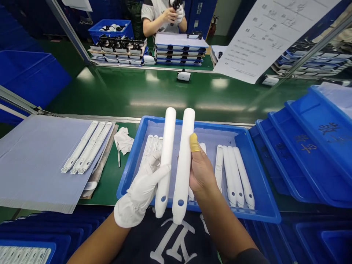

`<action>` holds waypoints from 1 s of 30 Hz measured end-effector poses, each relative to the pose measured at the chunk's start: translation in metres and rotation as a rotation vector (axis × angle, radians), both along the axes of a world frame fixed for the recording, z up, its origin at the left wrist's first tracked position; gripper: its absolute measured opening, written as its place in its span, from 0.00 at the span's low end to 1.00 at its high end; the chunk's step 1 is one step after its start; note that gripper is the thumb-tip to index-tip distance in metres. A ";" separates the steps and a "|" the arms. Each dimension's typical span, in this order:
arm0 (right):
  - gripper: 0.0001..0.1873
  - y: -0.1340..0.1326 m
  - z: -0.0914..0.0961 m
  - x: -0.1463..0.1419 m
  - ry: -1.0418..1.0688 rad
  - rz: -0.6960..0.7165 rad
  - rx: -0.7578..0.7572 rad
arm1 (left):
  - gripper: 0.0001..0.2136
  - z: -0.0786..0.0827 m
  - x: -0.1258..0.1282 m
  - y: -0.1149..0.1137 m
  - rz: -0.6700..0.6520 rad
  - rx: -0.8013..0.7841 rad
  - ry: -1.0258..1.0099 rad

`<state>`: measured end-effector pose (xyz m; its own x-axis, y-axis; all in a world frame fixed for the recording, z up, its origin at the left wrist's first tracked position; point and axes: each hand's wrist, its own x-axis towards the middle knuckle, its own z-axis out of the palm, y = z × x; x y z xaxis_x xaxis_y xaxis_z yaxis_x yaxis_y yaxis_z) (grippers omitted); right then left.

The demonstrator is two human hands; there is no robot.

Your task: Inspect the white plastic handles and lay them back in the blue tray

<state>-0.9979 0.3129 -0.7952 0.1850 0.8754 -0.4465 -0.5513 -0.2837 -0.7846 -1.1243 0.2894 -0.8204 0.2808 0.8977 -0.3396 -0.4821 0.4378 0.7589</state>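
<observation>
Two long white plastic handle shells, each with a small hole near its lower end, are held side by side above a blue tray [264, 198]. My left hand [143, 187], in a white glove, is closed around the left handle shell [167, 154]. The right handle shell [184, 157] is gripped by my right hand [202, 168], which is bare except for a yellow finger cot [194, 143] on the thumb. Below them in the tray, several similar white shells [231, 176] lie on the right and more on the left, partly hidden by my hands.
White shells [86, 148] rest on a sheet-covered stack [35, 157] at left, near a crumpled cloth [123, 140] and a pen [118, 156]. Stacked blue trays [308, 146] stand at right. Across the green conveyor [123, 91], a co-worker [165, 18] holds a black part. A paper sheet [264, 40] hangs upper right.
</observation>
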 end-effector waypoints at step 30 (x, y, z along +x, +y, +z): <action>0.19 -0.003 -0.006 0.013 0.009 -0.170 0.056 | 0.28 0.003 -0.004 -0.024 -0.253 0.033 0.476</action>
<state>-0.9849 0.3103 -0.8010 0.3285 0.8555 -0.4002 -0.5943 -0.1421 -0.7916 -1.1278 0.2654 -0.8178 0.3113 0.8343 -0.4550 0.0361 0.4681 0.8829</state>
